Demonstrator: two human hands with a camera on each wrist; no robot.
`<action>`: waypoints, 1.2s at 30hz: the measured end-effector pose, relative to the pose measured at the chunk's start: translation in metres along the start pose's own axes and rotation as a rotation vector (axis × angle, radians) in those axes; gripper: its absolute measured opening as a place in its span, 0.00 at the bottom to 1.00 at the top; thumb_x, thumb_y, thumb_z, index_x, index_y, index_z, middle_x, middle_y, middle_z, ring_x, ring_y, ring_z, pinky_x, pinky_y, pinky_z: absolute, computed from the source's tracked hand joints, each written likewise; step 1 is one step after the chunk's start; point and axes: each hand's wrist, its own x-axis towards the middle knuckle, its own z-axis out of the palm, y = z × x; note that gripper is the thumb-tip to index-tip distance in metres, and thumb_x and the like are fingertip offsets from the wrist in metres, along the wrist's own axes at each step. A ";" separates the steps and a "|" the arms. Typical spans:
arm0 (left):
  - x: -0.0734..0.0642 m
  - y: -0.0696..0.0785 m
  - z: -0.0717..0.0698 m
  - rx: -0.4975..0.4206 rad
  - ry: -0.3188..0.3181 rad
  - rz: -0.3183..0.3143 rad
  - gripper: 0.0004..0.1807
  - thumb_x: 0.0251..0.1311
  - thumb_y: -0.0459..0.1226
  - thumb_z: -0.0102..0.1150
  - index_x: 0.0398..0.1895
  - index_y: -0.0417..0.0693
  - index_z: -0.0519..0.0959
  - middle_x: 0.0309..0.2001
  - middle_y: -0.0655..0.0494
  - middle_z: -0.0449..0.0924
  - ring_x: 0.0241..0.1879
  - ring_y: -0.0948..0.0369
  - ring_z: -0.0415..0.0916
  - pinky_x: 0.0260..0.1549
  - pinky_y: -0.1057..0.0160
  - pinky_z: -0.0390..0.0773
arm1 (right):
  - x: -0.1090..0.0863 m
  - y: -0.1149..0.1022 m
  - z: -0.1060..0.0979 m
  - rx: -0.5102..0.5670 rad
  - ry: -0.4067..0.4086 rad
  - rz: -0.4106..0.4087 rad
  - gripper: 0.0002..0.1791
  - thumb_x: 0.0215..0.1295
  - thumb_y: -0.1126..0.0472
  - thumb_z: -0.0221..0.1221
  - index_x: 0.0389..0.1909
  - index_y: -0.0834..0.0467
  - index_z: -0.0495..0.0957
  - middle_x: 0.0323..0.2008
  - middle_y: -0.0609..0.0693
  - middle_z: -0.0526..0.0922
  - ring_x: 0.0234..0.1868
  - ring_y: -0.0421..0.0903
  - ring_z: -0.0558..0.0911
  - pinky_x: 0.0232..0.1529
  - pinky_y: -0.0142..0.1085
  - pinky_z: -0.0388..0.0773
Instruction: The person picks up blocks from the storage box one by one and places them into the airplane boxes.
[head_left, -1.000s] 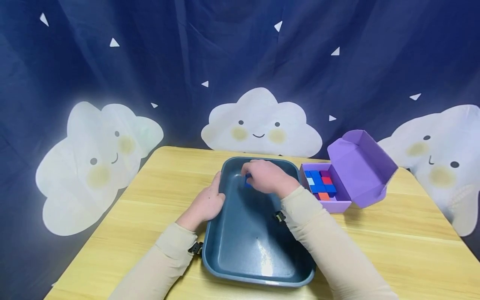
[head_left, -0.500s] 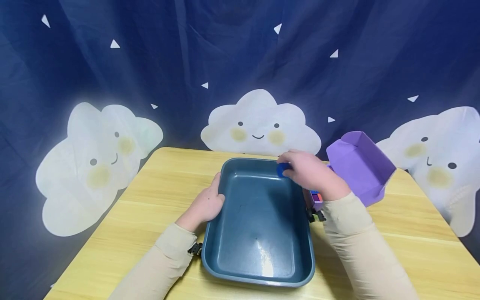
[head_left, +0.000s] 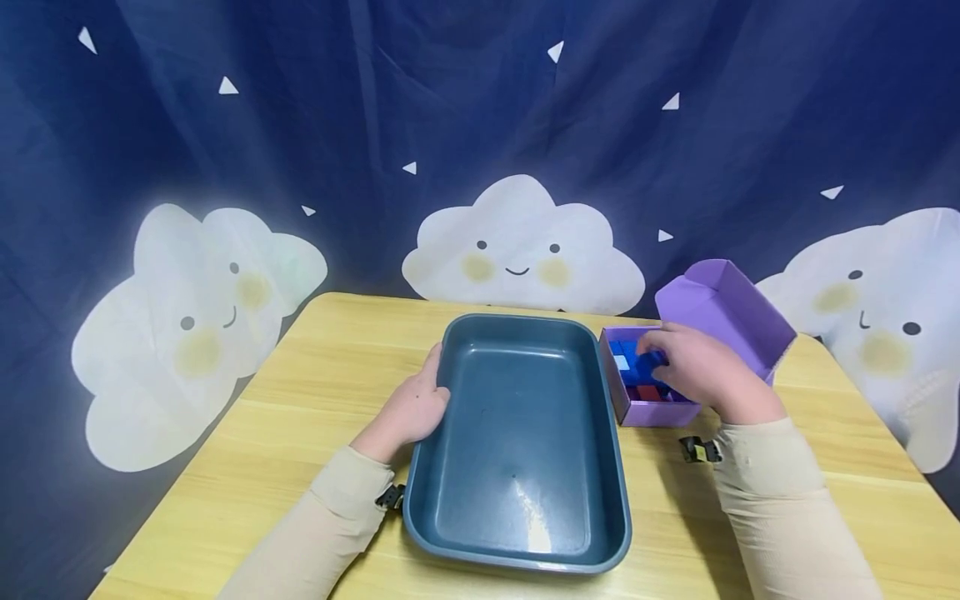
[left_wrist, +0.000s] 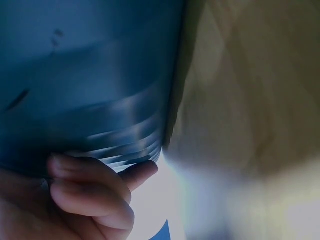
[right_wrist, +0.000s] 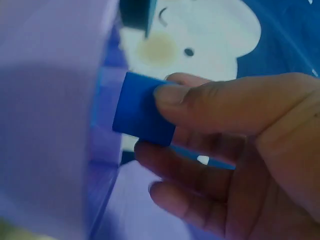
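My right hand point(head_left: 697, 367) is over the open purple cardboard box point(head_left: 660, 414) at the right. It pinches a blue block point(right_wrist: 144, 107) between thumb and fingers, just beside the box wall in the right wrist view. More blocks lie in the box, among them blue ones point(head_left: 622, 346), a pale one point(head_left: 621, 362) and a red one point(head_left: 648, 392). My left hand point(head_left: 412, 408) grips the left rim of the dark blue-grey plastic tray point(head_left: 517, 467), with its thumb at the rim. In the left wrist view its other fingers point(left_wrist: 92, 197) lie curled against the tray's outer wall.
The box's raised lid point(head_left: 731, 321) leans out to the right. Tray and box stand side by side on a light wooden table point(head_left: 315, 375). Behind the table hangs a dark blue curtain point(head_left: 480, 100) with white clouds.
My right hand has lifted the blue block out of the tray's far end and carried it right, over the purple box. The left hand has stayed at the tray's rim.
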 end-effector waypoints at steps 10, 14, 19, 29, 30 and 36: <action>0.000 0.000 0.000 0.008 0.005 0.000 0.40 0.73 0.36 0.39 0.83 0.56 0.36 0.40 0.42 0.78 0.26 0.56 0.80 0.25 0.57 0.80 | -0.008 0.013 0.008 -0.096 -0.103 0.133 0.16 0.55 0.70 0.64 0.44 0.53 0.85 0.38 0.53 0.79 0.39 0.55 0.78 0.41 0.55 0.77; 0.000 0.000 0.001 0.001 0.000 -0.007 0.40 0.74 0.36 0.38 0.83 0.57 0.35 0.34 0.44 0.77 0.24 0.56 0.80 0.24 0.57 0.81 | -0.006 0.015 0.012 -0.134 -0.131 0.152 0.16 0.55 0.70 0.64 0.43 0.53 0.84 0.38 0.54 0.80 0.39 0.55 0.77 0.41 0.58 0.77; 0.000 0.000 0.002 0.000 0.002 -0.001 0.40 0.73 0.36 0.38 0.83 0.56 0.36 0.40 0.43 0.79 0.25 0.57 0.80 0.25 0.57 0.80 | -0.005 0.014 0.015 -0.141 -0.155 0.169 0.14 0.56 0.71 0.62 0.42 0.54 0.82 0.38 0.55 0.81 0.39 0.56 0.77 0.43 0.60 0.77; 0.002 -0.002 0.001 0.017 0.015 -0.007 0.40 0.73 0.37 0.39 0.83 0.58 0.35 0.51 0.38 0.78 0.26 0.57 0.80 0.24 0.58 0.80 | 0.000 0.010 0.016 -0.174 -0.171 0.113 0.08 0.62 0.71 0.60 0.36 0.54 0.81 0.27 0.51 0.76 0.30 0.52 0.75 0.35 0.52 0.78; 0.002 -0.001 0.001 0.016 0.013 -0.008 0.40 0.73 0.37 0.38 0.83 0.58 0.35 0.52 0.38 0.78 0.25 0.57 0.80 0.24 0.57 0.80 | 0.000 0.009 0.017 -0.173 -0.175 0.109 0.07 0.63 0.71 0.60 0.35 0.55 0.80 0.26 0.51 0.76 0.29 0.52 0.74 0.35 0.50 0.78; 0.001 0.000 0.001 0.010 0.008 -0.002 0.40 0.73 0.36 0.38 0.83 0.58 0.35 0.47 0.38 0.78 0.24 0.56 0.80 0.23 0.57 0.80 | 0.002 0.007 0.023 -0.180 -0.160 0.079 0.08 0.63 0.72 0.58 0.31 0.55 0.78 0.23 0.50 0.73 0.25 0.50 0.73 0.30 0.46 0.75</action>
